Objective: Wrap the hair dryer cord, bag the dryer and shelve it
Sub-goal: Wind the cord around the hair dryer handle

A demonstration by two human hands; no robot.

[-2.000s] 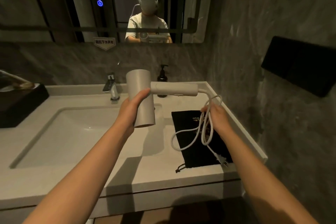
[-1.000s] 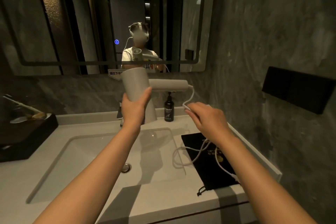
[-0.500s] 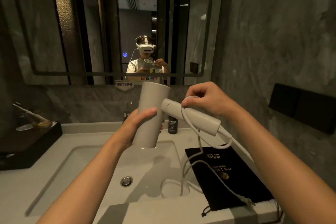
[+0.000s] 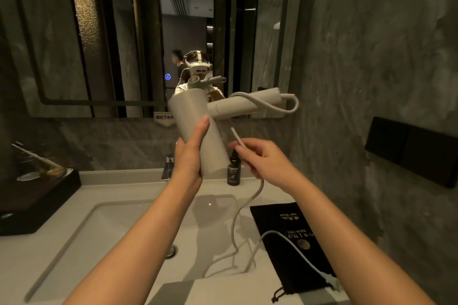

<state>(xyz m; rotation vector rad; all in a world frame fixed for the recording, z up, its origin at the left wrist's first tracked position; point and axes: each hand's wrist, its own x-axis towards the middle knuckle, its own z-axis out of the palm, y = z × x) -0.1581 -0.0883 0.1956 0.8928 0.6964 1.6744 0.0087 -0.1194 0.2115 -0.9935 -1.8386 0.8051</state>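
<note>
Hair dryer (image 4: 198, 131) sits raised above the sink (image 4: 104, 235), its barrel gripped in my left hand (image 4: 189, 158). My right hand (image 4: 265, 163) pinches the cord (image 4: 250, 198), one turn looped round the handle. Black drawstring bag (image 4: 280, 238) lies flat on the counter (image 4: 29, 252), only the cord's plug end resting across it.

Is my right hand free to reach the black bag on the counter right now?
Probably not yet: the right hand is pinching the cord, which trails across the black bag. Nothing else blocks the way.
</note>
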